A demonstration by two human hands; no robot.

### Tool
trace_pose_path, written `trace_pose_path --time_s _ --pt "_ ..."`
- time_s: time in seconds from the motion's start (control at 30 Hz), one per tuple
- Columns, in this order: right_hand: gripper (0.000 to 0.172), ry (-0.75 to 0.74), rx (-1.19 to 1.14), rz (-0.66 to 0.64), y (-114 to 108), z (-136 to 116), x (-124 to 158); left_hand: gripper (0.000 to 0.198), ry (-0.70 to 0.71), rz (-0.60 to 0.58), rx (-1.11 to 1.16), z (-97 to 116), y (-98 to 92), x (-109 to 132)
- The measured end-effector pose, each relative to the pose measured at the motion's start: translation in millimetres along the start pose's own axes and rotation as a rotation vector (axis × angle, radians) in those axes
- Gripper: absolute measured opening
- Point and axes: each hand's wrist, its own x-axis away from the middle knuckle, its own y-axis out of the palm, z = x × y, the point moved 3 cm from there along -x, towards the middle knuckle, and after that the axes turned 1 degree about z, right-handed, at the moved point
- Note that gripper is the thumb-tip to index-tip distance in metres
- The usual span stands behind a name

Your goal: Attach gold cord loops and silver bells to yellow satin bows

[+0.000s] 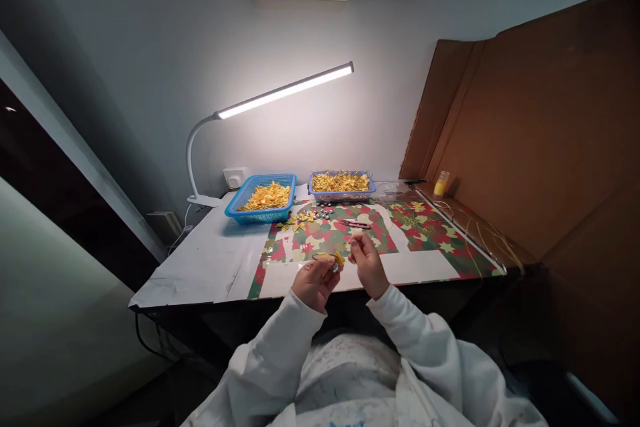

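Note:
My left hand (315, 281) is closed on a small gold bow (340, 259) above the table's front edge. A shiny silver bell (335, 267) sits at the bow, by my fingertips, and a thin gold loop stands out to the left. Just right of the bow, my right hand (367, 265) is raised in a pinch; whatever its fingertips hold is too small to make out. Beyond my hands lie several loose gold bows (299, 223), several silver bells (325, 213) and a pair of thread snips (355, 224).
A blue basket (260, 216) of gold bows stands at the back left, beside a purple-blue basket (343, 197) of gold pieces. Over them reaches a lit lamp (287, 91). At right are a small yellow-filled container (441, 185), loose cords (480, 240) and a tall cardboard sheet (530, 127).

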Motion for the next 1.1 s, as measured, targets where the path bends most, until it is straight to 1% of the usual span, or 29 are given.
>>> trace_pose_path --time_s 0.1,0.17,0.2,0.23,0.27,0.33,0.43,0.6,0.77,0.93,1.1 --pt "0.015 -0.097 0.044 0.009 -3 -26 20 0.018 0.1 0.059 0.033 16 2.6 -2" --pt "0.011 -0.14 0.067 -0.022 -3 -46 35 0.02 0.149 0.079 0.047 24 7.5 0" --pt "0.009 -0.163 0.092 -0.061 -1 -54 41 0.021 0.167 0.084 0.051 26 10.4 1" --pt "0.007 -0.21 0.172 -0.114 1 -63 47 0.022 0.18 0.088 0.053 27 13.4 3" --pt "0.006 -0.248 0.243 -0.133 3 -69 50 0.022 0.189 0.089 0.052 27 16.2 4" --pt "0.006 -0.301 0.37 -0.102 4 -78 53 0.023 0.196 0.089 0.045 27 20.7 8" --pt "0.006 -0.339 0.486 -0.031 3 -82 51 0.025 0.191 0.087 0.03 27 24.2 13" --pt "0.007 -0.404 0.593 -0.008 2 -85 49 0.025 0.176 0.086 0.007 27 25.7 17" --pt "0.007 -0.432 0.611 -0.01 0 -89 52 0.025 0.158 0.092 -0.01 27 26.7 19" --pt "0.007 -0.412 0.631 0.0 -2 -90 55 0.024 0.145 0.101 -0.025 26 25.3 18" --pt "0.007 -0.389 0.631 0.014 -2 -91 55 0.023 0.164 0.11 -0.029 25 25.3 18"
